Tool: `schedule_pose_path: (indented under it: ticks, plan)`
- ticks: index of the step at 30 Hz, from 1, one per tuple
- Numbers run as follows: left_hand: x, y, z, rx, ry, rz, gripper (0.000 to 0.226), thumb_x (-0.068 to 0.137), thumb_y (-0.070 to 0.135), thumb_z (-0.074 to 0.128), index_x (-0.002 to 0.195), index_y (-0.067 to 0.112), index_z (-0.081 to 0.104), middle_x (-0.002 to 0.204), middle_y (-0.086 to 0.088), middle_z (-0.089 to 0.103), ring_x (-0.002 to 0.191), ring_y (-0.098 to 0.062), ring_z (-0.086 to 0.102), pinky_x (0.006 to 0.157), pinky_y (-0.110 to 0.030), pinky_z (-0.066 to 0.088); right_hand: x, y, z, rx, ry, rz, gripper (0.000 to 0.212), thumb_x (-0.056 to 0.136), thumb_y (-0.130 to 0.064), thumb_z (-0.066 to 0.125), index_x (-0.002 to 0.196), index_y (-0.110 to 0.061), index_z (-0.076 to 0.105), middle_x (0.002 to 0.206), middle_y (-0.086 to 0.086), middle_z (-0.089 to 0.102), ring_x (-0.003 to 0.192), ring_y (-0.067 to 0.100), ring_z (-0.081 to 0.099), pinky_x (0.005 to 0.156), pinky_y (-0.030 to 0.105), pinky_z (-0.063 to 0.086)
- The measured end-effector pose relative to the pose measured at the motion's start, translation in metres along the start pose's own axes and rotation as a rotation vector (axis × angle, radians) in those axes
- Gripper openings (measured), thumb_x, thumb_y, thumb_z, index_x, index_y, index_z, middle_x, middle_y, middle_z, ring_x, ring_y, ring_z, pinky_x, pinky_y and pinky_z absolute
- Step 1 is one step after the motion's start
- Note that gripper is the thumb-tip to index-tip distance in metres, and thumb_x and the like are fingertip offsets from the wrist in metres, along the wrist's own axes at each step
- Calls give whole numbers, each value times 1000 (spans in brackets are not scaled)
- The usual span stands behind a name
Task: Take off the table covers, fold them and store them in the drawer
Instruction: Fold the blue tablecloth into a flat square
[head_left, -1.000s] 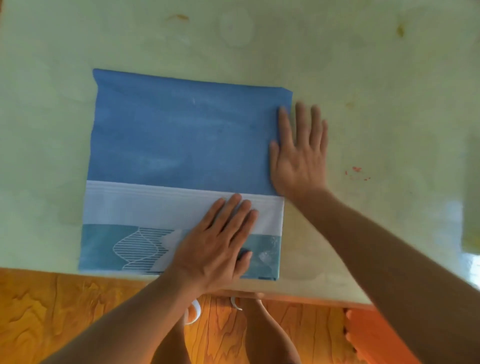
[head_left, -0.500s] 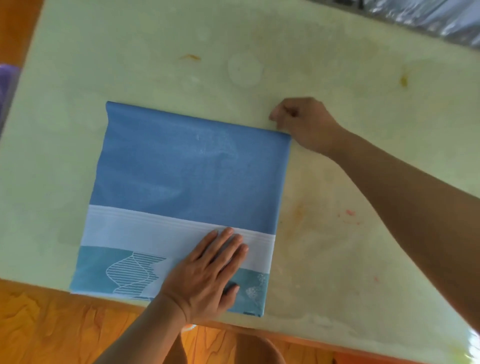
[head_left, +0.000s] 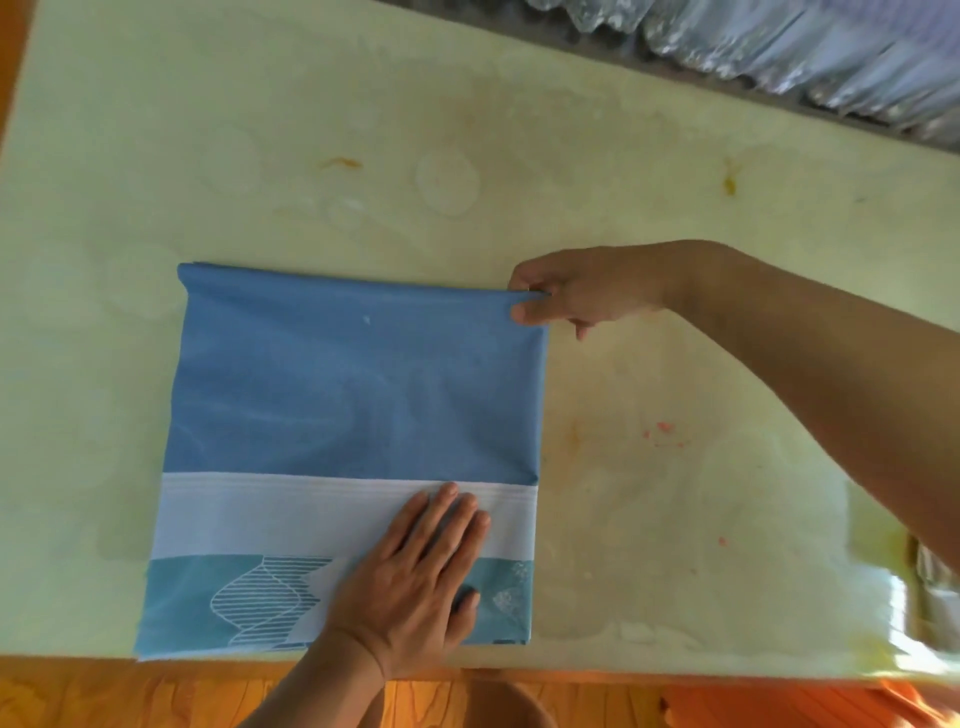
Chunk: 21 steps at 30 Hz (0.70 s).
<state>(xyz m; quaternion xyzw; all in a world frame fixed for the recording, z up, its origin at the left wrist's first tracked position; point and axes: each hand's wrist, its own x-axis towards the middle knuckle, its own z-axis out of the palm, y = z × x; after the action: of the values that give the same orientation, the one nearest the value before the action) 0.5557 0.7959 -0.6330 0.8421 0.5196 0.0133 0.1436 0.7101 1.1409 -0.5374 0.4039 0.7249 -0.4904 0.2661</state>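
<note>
Folded blue table cover (head_left: 353, 395) lies flat on pale green table (head_left: 675, 218) near front edge, L hand (head_left: 415, 587) pressing flat w/ fingers straight on white band + teal strip, R hand (head_left: 582, 291) pinching cover's far right corner btwn thumb & curled fingers.

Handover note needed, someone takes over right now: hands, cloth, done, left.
Left hand: flat, fingers straight, pressing the near right part of the folded blue table cover.
Right hand: pinching the cover's far right corner, which is slightly raised.
Cover: a folded square near the front edge of the pale table, flat apart from that corner.
Done: cover is off and folded several times.
Left: probably one more fold, near and far edges together, then store it. No drawer is in view.
</note>
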Motion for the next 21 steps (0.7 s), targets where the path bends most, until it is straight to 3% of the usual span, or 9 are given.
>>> schedule_pose_path:
  ticks: [2, 4, 8, 11, 13, 15, 17, 21]
  plan:
    - [-1, -1, 0, -11, -3, -7, 77, 88, 45, 59, 150, 1, 45, 161, -20, 34, 151, -39, 28, 119, -55, 25, 11, -3, 6, -244, 61, 28, 24, 102, -47, 47, 87, -30, 52, 87, -7, 53, 83, 21, 55, 73, 36, 46]
    - [0, -1, 0, -13, -9, -8, 77, 89, 46, 57, 150, 2, 44, 161, -20, 33, 152, -39, 26, 120, -55, 24, 22, -6, 9, -387, 196, -6, 32, 105, -45, 42, 82, -24, 46, 77, -8, 49, 74, 19, 49, 69, 32, 33]
    - [0, -1, 0, -20, -2, -12, 77, 89, 46, 56, 151, 1, 43, 162, -21, 32, 152, -39, 26, 121, -55, 22, 33, 5, 33, -475, 470, -22, 30, 102, -42, 47, 96, -13, 54, 77, 6, 56, 80, 32, 55, 67, 36, 39]
    - [1, 0, -1, -41, -21, -24, 77, 88, 46, 57, 150, 2, 44, 161, -21, 34, 151, -39, 26, 121, -55, 23, 33, 8, 78, -571, 933, 33, 28, 91, -31, 57, 107, -8, 61, 99, 19, 63, 94, 38, 56, 76, 45, 47]
    - [1, 0, -2, -42, -31, -31, 78, 87, 46, 58, 151, 2, 44, 161, -21, 34, 152, -39, 25, 121, -54, 21, 34, -5, 106, -449, 1127, 93, 38, 91, -27, 59, 123, -8, 60, 128, 20, 55, 114, 41, 50, 96, 49, 43]
    - [1, 0, -3, -33, -47, -31, 79, 88, 47, 57, 151, 2, 43, 161, -21, 34, 152, -39, 24, 122, -54, 21, 42, -25, 119, -378, 1118, 24, 48, 99, -33, 51, 140, -10, 52, 150, 20, 41, 136, 43, 37, 115, 51, 30]
    - [1, -1, -3, -26, -46, -24, 79, 89, 48, 57, 152, 2, 42, 161, -21, 33, 153, -39, 23, 122, -54, 20, 62, -36, 119, -381, 972, 59, 60, 103, -47, 36, 155, -16, 34, 164, 16, 20, 151, 41, 15, 123, 51, 10]
    - [0, 0, 0, -15, -25, -36, 79, 91, 48, 54, 154, 4, 38, 163, -20, 31, 153, -37, 24, 122, -52, 19, 103, -19, 80, -191, 931, 417, 71, 101, -59, 19, 161, -22, 11, 168, 11, -1, 154, 36, -6, 123, 54, -2]
